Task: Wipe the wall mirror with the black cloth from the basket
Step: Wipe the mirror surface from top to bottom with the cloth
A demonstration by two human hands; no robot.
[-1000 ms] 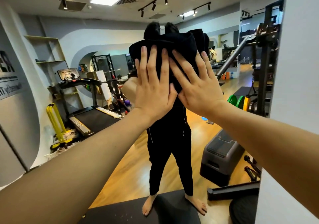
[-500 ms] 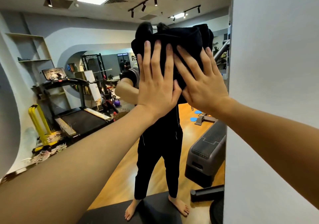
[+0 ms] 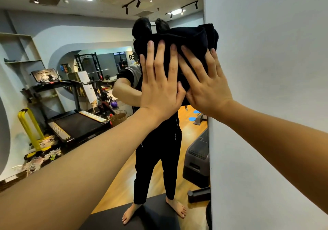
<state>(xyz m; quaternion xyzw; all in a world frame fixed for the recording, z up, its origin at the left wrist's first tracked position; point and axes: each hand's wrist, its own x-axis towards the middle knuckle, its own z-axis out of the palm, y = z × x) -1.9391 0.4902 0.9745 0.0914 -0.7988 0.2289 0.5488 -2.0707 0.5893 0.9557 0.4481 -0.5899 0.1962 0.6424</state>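
Wall mirror [image 3: 92,40] full of gym; white wall [image 3: 269,87] right.

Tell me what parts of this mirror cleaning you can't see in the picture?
- The glass under the black cloth: head view, covered by the cloth and both flat hands, left hand and right hand.
- The mirror bottom and left side: cut off by the picture edges.
- Smudges or streaks on the glass: too faint to tell.
- The mirrored face: hidden behind the cloth.
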